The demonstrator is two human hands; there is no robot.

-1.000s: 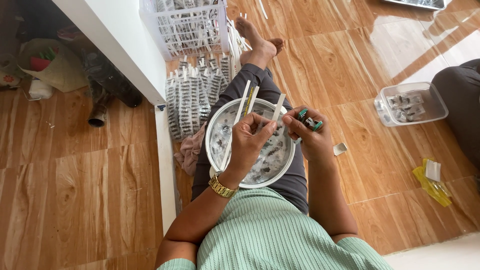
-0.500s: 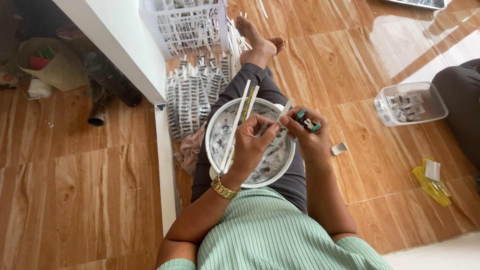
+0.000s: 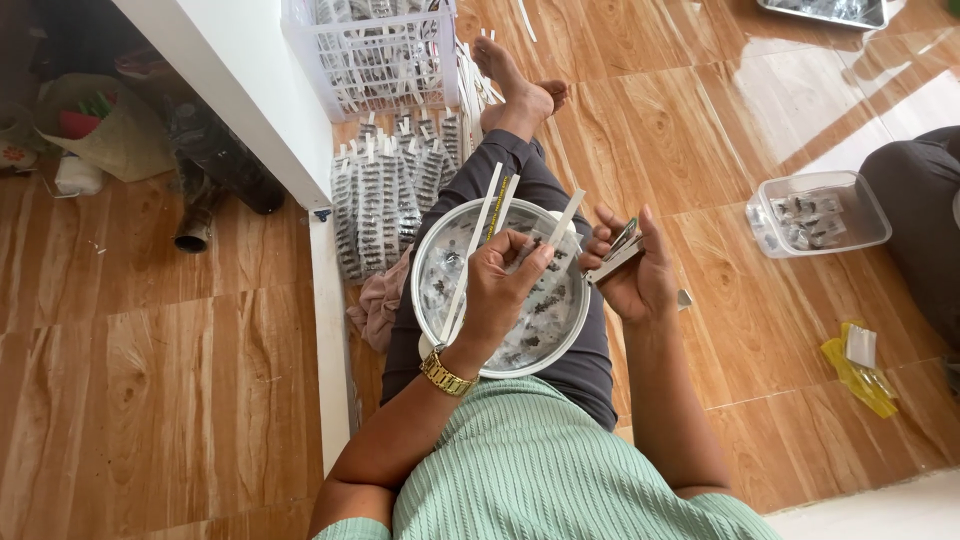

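I sit on a wooden floor with a round white bowl [image 3: 432,262] on my lap, holding several small dark pieces in clear packets. My left hand [image 3: 505,290], with a gold watch at the wrist, is over the bowl and grips a clear packet together with long white strips [image 3: 484,225] that stick up and away from me. My right hand [image 3: 632,268] is just right of the bowl's rim, closed on a small metal stapler-like tool [image 3: 618,252], its tip close to the packet.
Rows of filled packets [image 3: 385,195] lie on the floor beyond the bowl, below a white plastic basket [image 3: 375,55]. A clear tub [image 3: 818,212] with pieces stands at right, near another person's dark-clothed leg [image 3: 915,215]. A white wall edge [image 3: 240,100] runs along my left. Yellow wrappers [image 3: 858,365] lie at right.
My right hand has drawn slightly right, away from the packet, and turned the tool. My left hand stays over the bowl with the strips.
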